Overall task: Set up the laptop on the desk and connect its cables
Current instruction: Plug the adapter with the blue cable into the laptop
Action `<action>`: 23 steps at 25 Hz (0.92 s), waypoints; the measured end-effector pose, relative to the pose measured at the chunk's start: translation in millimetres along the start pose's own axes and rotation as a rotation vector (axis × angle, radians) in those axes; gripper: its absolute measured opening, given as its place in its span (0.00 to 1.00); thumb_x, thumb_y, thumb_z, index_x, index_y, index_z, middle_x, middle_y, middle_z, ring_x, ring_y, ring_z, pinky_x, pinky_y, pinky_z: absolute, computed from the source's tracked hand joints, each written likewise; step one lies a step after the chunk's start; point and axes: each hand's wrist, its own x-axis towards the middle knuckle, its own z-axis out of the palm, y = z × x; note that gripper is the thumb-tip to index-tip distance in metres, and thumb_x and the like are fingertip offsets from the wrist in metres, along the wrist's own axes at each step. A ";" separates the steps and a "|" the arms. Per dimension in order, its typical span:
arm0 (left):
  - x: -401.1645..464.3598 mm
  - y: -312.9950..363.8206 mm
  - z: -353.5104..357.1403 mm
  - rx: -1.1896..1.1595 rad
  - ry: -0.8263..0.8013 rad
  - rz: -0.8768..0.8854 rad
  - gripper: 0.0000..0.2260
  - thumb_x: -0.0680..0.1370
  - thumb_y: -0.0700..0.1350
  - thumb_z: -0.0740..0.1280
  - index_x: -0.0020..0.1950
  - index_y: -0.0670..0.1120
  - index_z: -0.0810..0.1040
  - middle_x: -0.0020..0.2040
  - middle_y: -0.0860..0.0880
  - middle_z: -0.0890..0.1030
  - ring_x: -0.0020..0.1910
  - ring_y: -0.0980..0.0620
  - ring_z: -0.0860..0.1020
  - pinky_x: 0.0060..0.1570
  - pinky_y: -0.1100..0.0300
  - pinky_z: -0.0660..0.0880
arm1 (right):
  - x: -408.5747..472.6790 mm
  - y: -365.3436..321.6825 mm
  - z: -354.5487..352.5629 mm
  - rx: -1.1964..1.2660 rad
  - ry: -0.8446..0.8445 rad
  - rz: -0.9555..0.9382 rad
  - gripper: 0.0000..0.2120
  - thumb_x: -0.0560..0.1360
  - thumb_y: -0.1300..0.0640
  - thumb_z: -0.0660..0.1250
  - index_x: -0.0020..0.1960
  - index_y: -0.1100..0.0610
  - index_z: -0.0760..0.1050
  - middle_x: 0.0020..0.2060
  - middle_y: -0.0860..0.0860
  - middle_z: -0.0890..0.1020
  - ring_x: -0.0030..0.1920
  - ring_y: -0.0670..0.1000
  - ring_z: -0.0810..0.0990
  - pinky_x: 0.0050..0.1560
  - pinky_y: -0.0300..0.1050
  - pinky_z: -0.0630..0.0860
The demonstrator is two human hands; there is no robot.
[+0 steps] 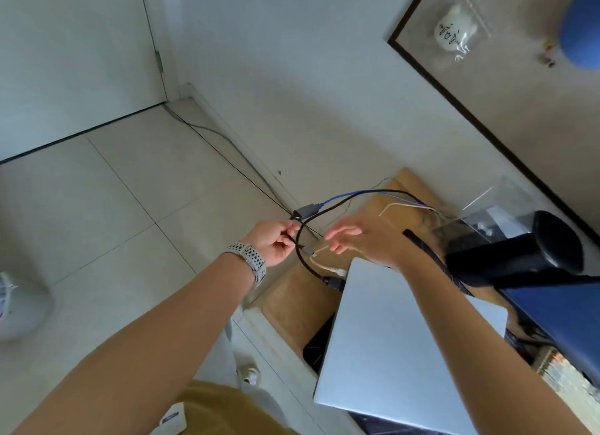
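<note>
A closed silver laptop [399, 343] lies on the wooden desk [292, 301] near its left edge. My left hand [276, 241], with a watch on the wrist, pinches a black cable [300, 256] that loops down to a plug at the laptop's left corner. A grey adapter [306, 210] on a blue cable [344, 195] hangs just above that hand. My right hand [363, 238] hovers open over the desk, fingers spread toward a white cable [321, 265] with a small plug.
A black monitor arm [519, 256] and a blue screen edge [558, 314] stand to the right of the laptop. A clear plastic box [493, 207] sits by the wall. The tiled floor [113, 207] lies left of the desk, with a grey round object [19, 308] at the far left.
</note>
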 end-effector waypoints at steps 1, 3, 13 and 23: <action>-2.1 -12.0 -3.4 -0.032 0.007 -0.005 0.08 0.80 0.35 0.58 0.44 0.36 0.75 0.30 0.47 0.70 0.18 0.59 0.63 0.18 0.71 0.64 | -8.8 -2.2 11.1 0.033 -0.043 0.009 0.08 0.77 0.58 0.64 0.53 0.55 0.81 0.43 0.49 0.86 0.44 0.46 0.85 0.53 0.42 0.79; -6.6 -30.5 -8.8 -0.055 0.020 0.005 0.08 0.80 0.35 0.58 0.44 0.36 0.74 0.29 0.47 0.70 0.19 0.59 0.62 0.18 0.71 0.64 | -20.2 -2.0 28.5 0.085 -0.110 0.061 0.10 0.78 0.54 0.64 0.54 0.57 0.81 0.43 0.51 0.86 0.44 0.46 0.85 0.53 0.42 0.80; -32.8 -62.4 -23.9 0.656 0.111 0.381 0.10 0.78 0.39 0.65 0.57 0.46 0.67 0.37 0.44 0.72 0.27 0.53 0.68 0.25 0.64 0.70 | -30.2 23.7 66.6 -0.015 -0.070 -0.012 0.06 0.69 0.64 0.72 0.46 0.59 0.80 0.36 0.52 0.84 0.43 0.52 0.84 0.57 0.53 0.77; -30.4 -104.9 -36.8 1.036 -0.123 0.519 0.08 0.79 0.42 0.64 0.41 0.46 0.77 0.34 0.45 0.78 0.28 0.54 0.76 0.30 0.62 0.78 | -17.2 35.1 62.9 -0.206 -0.026 0.007 0.02 0.72 0.59 0.71 0.44 0.54 0.82 0.39 0.44 0.83 0.44 0.41 0.80 0.47 0.34 0.74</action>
